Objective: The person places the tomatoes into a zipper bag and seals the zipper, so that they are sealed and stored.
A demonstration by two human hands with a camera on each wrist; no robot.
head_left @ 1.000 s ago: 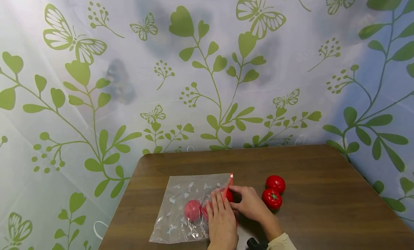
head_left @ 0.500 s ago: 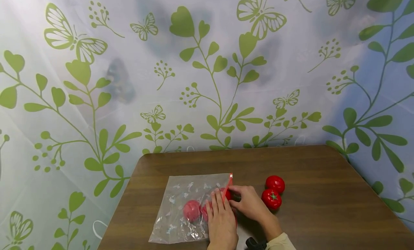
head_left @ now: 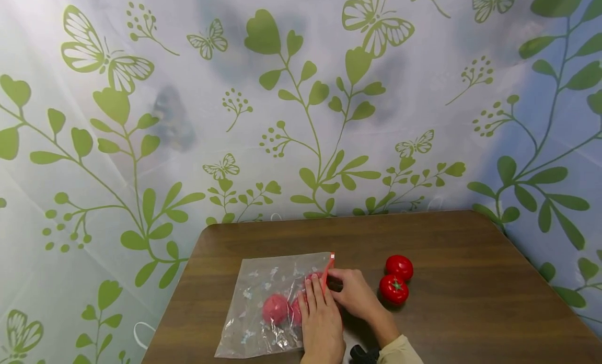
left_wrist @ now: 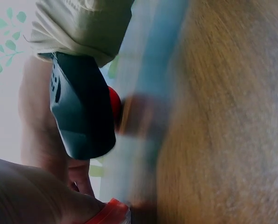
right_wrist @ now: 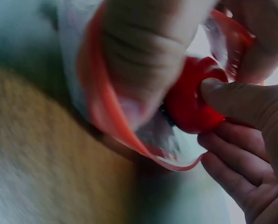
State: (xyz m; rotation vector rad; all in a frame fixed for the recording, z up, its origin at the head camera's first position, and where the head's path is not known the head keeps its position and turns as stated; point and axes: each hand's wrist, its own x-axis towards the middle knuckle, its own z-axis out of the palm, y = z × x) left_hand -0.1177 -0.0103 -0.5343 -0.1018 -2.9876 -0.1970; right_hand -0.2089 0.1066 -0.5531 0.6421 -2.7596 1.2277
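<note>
A clear zip bag (head_left: 249,291) with a red-edged mouth lies on the table, its opening facing right. Tomatoes show through the plastic, one tomato (head_left: 275,308) near the middle and another partly under my left hand (head_left: 323,322). That hand lies over the bag's mouth, fingers on top, and its thumb (right_wrist: 146,60) hooks inside the red rim (right_wrist: 113,109), holding it apart. Just inside the mouth, my right hand (head_left: 357,296) pinches a red tomato (right_wrist: 192,100) between thumb and fingers. The left wrist view shows the red rim (left_wrist: 111,212) by the hand.
Two more red tomatoes, one (head_left: 399,268) behind the other (head_left: 394,289), sit on the brown table (head_left: 461,280) right of my right hand. A dark wrist device (left_wrist: 82,107) is on the right arm. A leaf-patterned curtain (head_left: 301,92) hangs behind the table.
My right hand has shifted slightly left, taking its tomato from the bag's edge further into the mouth. The left hand keeps its place on the bag.
</note>
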